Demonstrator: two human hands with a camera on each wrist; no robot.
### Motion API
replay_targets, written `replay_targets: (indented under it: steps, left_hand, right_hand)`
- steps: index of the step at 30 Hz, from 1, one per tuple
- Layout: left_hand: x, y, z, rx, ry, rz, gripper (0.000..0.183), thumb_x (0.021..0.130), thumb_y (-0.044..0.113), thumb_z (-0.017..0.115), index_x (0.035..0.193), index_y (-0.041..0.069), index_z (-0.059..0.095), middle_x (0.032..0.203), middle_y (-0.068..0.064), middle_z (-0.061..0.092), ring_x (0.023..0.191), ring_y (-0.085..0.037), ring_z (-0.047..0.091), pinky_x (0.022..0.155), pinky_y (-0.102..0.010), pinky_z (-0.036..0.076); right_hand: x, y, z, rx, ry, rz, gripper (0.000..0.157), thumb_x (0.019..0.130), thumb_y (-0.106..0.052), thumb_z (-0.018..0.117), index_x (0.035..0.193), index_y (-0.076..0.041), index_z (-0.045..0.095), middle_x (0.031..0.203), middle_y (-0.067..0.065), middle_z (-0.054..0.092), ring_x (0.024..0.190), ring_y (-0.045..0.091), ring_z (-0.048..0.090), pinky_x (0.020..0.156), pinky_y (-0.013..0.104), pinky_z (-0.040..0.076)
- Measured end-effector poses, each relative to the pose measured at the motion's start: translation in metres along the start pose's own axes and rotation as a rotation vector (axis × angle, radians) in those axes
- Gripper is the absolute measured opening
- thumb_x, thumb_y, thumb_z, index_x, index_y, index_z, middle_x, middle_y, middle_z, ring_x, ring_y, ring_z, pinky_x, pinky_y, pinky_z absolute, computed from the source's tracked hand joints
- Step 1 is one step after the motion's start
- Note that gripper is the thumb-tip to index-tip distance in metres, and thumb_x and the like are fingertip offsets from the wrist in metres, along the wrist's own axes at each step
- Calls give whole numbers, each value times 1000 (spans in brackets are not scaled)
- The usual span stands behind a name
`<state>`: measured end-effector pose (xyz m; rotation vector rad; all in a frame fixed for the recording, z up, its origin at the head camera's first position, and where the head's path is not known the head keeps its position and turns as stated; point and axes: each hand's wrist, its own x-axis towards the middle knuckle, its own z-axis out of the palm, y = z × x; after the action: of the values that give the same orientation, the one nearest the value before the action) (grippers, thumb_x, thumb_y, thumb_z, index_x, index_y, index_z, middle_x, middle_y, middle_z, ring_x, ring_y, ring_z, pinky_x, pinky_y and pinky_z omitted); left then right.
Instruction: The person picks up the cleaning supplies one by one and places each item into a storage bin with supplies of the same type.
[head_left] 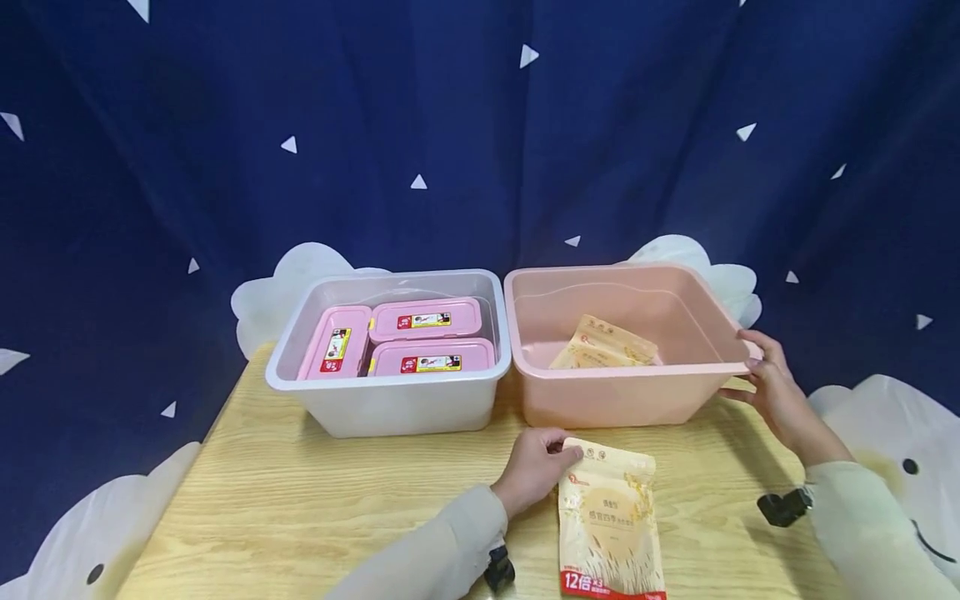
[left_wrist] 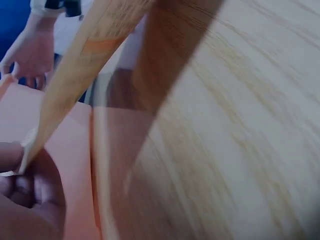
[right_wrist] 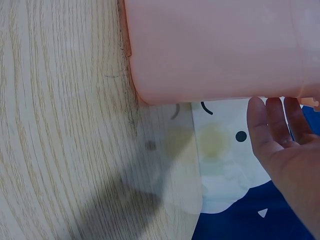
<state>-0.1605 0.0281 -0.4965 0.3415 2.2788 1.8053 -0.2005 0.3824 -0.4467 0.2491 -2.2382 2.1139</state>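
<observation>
My left hand pinches the top left corner of a cream-coloured pouch with a red band at its bottom. In the left wrist view the pouch is seen nearly edge-on, between thumb and fingers. At the right end of a pink plastic bin, my right hand grips the rim near its front corner. The right wrist view shows several fingers of that right hand against the bin's outer wall; the thumb is hidden there. Another cream pouch lies inside the pink bin.
A light grey bin stands left of the pink one, their rims side by side. It holds three pink lidded packs with labels. Both bins are on a wooden table, before a dark blue curtain with white shapes.
</observation>
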Motion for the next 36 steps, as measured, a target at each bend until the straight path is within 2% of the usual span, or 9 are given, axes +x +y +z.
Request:
replay_targets:
  steps: [6,10,14,18,20,28,36]
  left_hand:
    - [1,-2,3,-154,-45,-192,14,85,10,73,90,-2,76,69,7,62,66,-3,49,60,-17,40]
    - [2,-3,4,-161,-60,-241,15,86,13,73,90,0,77,72,3,70,65,-3,53,60,-17,42]
    - [1,-3,1,-86,-57,-188,12,87,15,73,93,7,79,84,-2,76,71,-1,58,67,-17,48]
    - [-3,1,-6,57,-66,-104,11,87,17,74,96,15,80,91,5,75,80,1,56,74,-18,48]
    - [-5,5,-11,93,-71,-72,12,87,18,73,97,16,80,92,6,75,82,0,56,74,-19,48]
    - [-6,11,-23,84,-6,-3,15,86,17,73,99,18,79,90,5,73,79,0,54,72,-18,47]
    - [-8,19,-26,85,2,40,13,88,16,71,99,17,79,94,5,75,79,2,54,73,-15,47]
  right_hand:
    - [1,-1,-1,-27,0,19,42,102,-15,31,137,-38,30,130,-16,28,101,-4,55,75,22,55]
    - [3,0,-2,-25,7,20,42,102,-16,32,138,-38,30,130,-15,28,100,-3,55,75,22,55]
    - [3,1,-4,-25,3,17,41,102,-16,32,137,-37,30,130,-15,27,100,-3,55,75,22,55]
    - [2,2,-5,-53,-8,18,41,103,-17,31,138,-37,28,131,-15,24,101,-3,54,76,21,55]
    - [2,2,-5,-73,-13,16,41,103,-18,31,139,-37,27,132,-16,23,101,-4,53,76,20,55]
    - [2,3,-3,-30,-22,-4,40,103,-16,31,138,-36,29,131,-14,24,101,-4,55,76,21,55]
    - [2,2,-3,-28,-10,-1,39,103,-16,31,137,-36,30,131,-16,27,101,-3,55,75,21,55]
